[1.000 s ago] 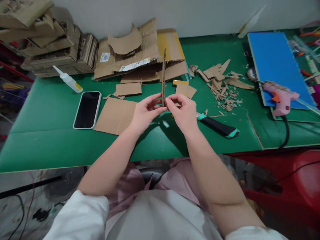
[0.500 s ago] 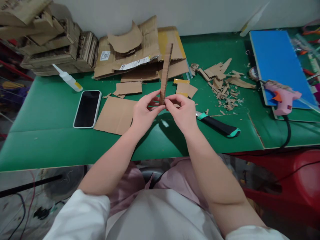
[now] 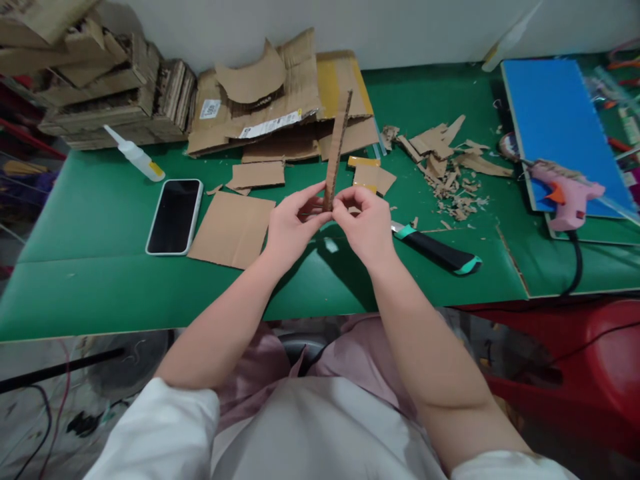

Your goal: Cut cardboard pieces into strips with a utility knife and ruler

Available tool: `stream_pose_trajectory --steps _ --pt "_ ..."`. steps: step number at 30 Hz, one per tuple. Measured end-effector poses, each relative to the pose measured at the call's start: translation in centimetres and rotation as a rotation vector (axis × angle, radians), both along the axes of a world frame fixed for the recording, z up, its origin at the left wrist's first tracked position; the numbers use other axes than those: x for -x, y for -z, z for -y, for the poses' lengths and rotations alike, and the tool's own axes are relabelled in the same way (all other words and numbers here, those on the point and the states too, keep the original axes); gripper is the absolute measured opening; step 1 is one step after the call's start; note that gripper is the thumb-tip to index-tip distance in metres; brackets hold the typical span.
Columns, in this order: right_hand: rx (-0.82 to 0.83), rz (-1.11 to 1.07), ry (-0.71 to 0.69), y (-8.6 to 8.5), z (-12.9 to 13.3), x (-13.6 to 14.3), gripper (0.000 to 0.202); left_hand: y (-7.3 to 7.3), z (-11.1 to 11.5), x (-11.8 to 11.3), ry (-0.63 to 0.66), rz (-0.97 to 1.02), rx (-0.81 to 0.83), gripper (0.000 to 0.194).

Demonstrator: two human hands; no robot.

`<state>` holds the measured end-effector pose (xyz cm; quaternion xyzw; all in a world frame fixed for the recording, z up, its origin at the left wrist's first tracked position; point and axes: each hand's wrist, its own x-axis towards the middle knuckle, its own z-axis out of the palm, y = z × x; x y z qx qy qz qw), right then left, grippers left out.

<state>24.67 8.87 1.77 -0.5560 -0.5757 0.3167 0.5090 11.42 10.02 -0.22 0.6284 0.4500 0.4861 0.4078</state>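
Observation:
A narrow cardboard strip (image 3: 337, 152) stands nearly upright above the green table, its top leaning slightly right and away from me. My left hand (image 3: 299, 223) pinches its lower end from the left between thumb and fingers. From the right, my right hand (image 3: 367, 223) is closed with thumb and fingertips at the same lower end. Left of my left hand lies a flat cardboard square (image 3: 231, 230). Close to my right hand is a utility knife (image 3: 435, 250) with a black and teal handle, its blade end partly behind the hand.
A phone (image 3: 174, 217) and a white glue bottle (image 3: 135, 155) lie at left. Cardboard sheets (image 3: 270, 123) and a cardboard stack (image 3: 110, 93) stand behind. Torn scraps (image 3: 445, 167) are scattered right. A pink glue gun (image 3: 565, 193) rests by a blue board (image 3: 565, 127), its cord over the table edge.
The top of the cardboard strip has tilted a little to the right. Both hands stay almost in place around its lower end.

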Motion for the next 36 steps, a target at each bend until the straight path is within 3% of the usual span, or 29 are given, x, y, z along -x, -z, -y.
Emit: stream_pose_trajectory --steps 7,14,24,36 --pt "0.004 -0.004 -0.048 -0.1 -0.2 -0.6 0.006 -0.2 -0.3 0.2 0.165 0.201 0.197 0.037" --pt "-0.021 0.076 -0.094 -0.4 -0.2 -1.5 0.007 -0.4 -0.2 0.4 0.22 0.296 0.342 0.032" --pt "-0.034 0.028 -0.115 -0.6 -0.1 -1.2 0.012 -0.2 -0.6 0.2 0.107 0.263 0.171 0.048" --pt "-0.04 0.011 -0.092 -0.2 -0.1 -0.6 0.008 0.1 -0.1 0.0 -0.031 0.082 -0.07 0.046"
